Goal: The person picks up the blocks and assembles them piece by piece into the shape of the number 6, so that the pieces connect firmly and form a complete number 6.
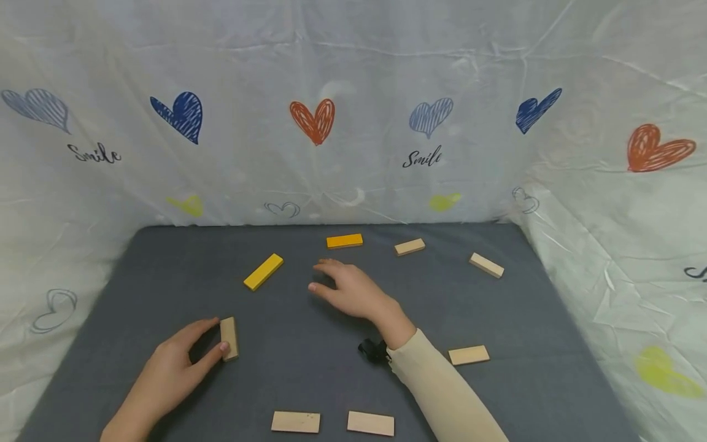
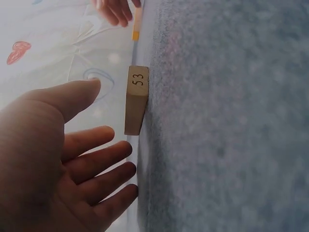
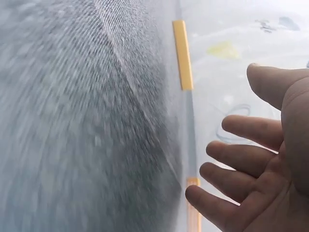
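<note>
A plain wooden block [image 1: 229, 339] marked 53 lies at the left of the dark cloth. Beside it is my left hand [image 1: 171, 368], thumb and fingers spread apart at its near side. In the left wrist view a gap shows between the block [image 2: 137, 101] and the relaxed fingers [image 2: 104, 169]. My right hand [image 1: 353, 291] hovers over the middle of the cloth, holding nothing, its fingers loosely extended. Closest to it are a yellow block [image 1: 263, 272] on its left and an orange-yellow block [image 1: 345, 241] beyond it.
More plain blocks lie around the cloth [image 1: 309, 368]: one at the back [image 1: 410, 247], a tilted block [image 1: 486, 265] and another block [image 1: 469, 355] on the right, and two blocks [image 1: 295, 422] [image 1: 370, 423] in front. A white printed curtain [image 1: 364, 73] hangs behind.
</note>
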Demonstrator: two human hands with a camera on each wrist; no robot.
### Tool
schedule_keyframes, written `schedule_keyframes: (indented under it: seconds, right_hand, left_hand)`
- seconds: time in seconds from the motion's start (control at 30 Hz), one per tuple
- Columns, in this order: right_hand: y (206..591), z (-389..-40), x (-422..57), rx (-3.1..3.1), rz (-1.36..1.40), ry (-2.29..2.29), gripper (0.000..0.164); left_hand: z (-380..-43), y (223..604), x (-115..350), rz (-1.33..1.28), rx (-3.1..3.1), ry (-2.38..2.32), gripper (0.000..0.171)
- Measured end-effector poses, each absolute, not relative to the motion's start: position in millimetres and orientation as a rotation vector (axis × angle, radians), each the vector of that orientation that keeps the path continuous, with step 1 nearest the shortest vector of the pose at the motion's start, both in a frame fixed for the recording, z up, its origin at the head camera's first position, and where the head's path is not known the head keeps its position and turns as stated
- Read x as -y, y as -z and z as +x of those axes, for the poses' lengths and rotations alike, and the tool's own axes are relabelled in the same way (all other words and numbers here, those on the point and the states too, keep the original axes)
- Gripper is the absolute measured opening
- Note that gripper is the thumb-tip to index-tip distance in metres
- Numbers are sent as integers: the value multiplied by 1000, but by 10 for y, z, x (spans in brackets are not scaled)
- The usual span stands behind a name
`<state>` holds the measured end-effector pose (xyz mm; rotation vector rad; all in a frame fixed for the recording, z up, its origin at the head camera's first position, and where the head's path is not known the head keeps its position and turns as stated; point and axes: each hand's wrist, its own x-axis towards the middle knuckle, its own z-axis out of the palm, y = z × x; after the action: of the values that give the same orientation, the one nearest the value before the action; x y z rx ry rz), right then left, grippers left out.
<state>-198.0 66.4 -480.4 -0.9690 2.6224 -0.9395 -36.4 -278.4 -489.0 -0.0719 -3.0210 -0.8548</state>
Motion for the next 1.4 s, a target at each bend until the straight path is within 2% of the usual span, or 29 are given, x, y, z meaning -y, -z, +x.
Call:
schedule_keyframes:
  seconds: [0.43,0.77,1.07,1.4]
  right_hand:
    - [4897,-2132,-329,-2550,-1011,986,64]
    - [4946,-2207,-96,-2507,-941,1005,77]
    - [5014,-2313,131,-2502,-1015,1011,92]
    - [5124,-2410,304,-2523,-1034,1116,85]
  left_hand:
    - [-399,5070,2864,-140,2908,1008,65]
    - [-388,5162,2947,-257,2847,1091,69]
    - [-360,5240,3015,-274,2792,1143,68]
    - [-397,5285,2998,-275,2763,1100,65]
